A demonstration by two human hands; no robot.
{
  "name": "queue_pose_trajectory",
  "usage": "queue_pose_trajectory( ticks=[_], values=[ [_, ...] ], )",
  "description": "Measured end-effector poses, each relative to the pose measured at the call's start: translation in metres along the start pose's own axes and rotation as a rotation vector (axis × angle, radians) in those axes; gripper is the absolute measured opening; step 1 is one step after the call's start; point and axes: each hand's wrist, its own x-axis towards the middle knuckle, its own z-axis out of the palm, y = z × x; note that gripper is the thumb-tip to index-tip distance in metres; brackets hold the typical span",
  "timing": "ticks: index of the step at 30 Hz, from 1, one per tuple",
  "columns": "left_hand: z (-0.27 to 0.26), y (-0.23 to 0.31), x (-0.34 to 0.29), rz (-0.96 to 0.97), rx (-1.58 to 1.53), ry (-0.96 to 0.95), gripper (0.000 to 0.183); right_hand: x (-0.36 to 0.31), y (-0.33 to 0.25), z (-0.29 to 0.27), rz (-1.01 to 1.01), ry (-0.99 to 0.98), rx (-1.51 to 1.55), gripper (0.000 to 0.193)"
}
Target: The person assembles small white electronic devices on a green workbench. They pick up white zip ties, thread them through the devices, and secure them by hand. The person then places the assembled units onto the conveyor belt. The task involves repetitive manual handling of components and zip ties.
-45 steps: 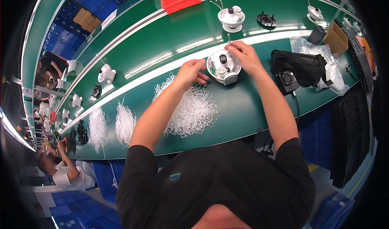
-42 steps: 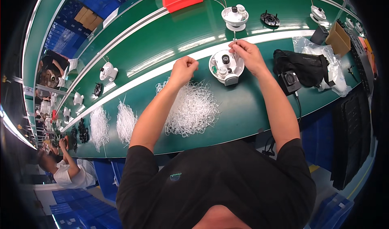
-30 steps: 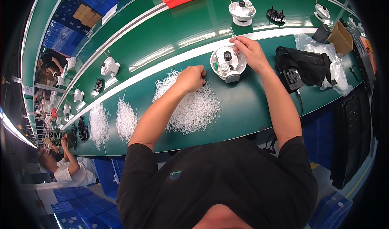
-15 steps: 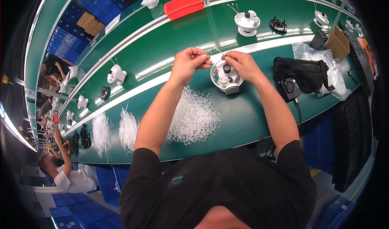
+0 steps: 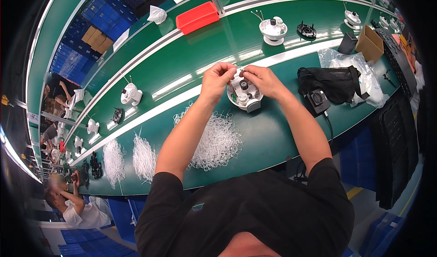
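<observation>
My left hand [image 5: 216, 81] is closed, pinching a thin white loop that looks like a cable tie. My right hand [image 5: 265, 80] is closed too, its thumb and forefinger on the end of a thin cable. The fingertips of both hands almost meet above a white camera housing [image 5: 253, 91], which sits on the green bench with its open side up and a black round lens showing. The fingers partly hide the cable and loop. Beside my left forearm lies a large heap of white looped cable ties [image 5: 219, 141].
Two narrower piles of white ties [image 5: 114, 161] lie further left. Beyond, a raised green strip carries more camera housings [image 5: 273, 29], black ring parts [image 5: 307, 30] and a red tray [image 5: 197, 17]. On the right are a black bag [image 5: 325, 81], a black adapter [image 5: 317, 101] and clear plastic.
My two hands have come together; the loop and the cable end now meet at the fingertips. The view has shifted slightly. At far left, a person has drawn their arms in toward their head.
</observation>
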Motion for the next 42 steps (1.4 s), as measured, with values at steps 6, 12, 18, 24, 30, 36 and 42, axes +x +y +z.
queue_pose_trajectory(
  ticks=[6, 12, 18, 24, 30, 36, 42],
  values=[
    [0.009, -0.006, -0.004, -0.014, 0.077, -0.025, 0.011, -0.001, 0.001, -0.001, 0.009, 0.009, 0.028, 0.021],
    [0.008, -0.009, -0.001, 0.019, 0.298, -0.031, 0.012, -0.003, 0.003, -0.001, -0.028, 0.021, 0.268, 0.022],
    [0.006, -0.010, -0.001, -0.015, 0.414, -0.035, 0.012, -0.001, 0.007, 0.005, 0.005, 0.126, 0.173, 0.023],
    [0.004, -0.019, 0.001, 0.518, 0.897, -0.147, 0.015, 0.005, 0.014, 0.011, 0.115, 0.348, 0.432, 0.021],
    [0.001, -0.022, 0.002, 0.509, 0.921, -0.151, 0.017, 0.003, 0.032, 0.004, 0.098, 0.292, 0.335, 0.022],
    [0.001, -0.024, 0.000, 0.423, 0.864, -0.086, 0.010, -0.010, -0.008, -0.004, -0.104, 0.085, -0.358, 0.017],
    [0.003, -0.026, -0.001, 0.450, 0.880, -0.060, 0.006, -0.007, 0.005, -0.005, -0.213, 0.076, -0.546, 0.017]
  ],
)
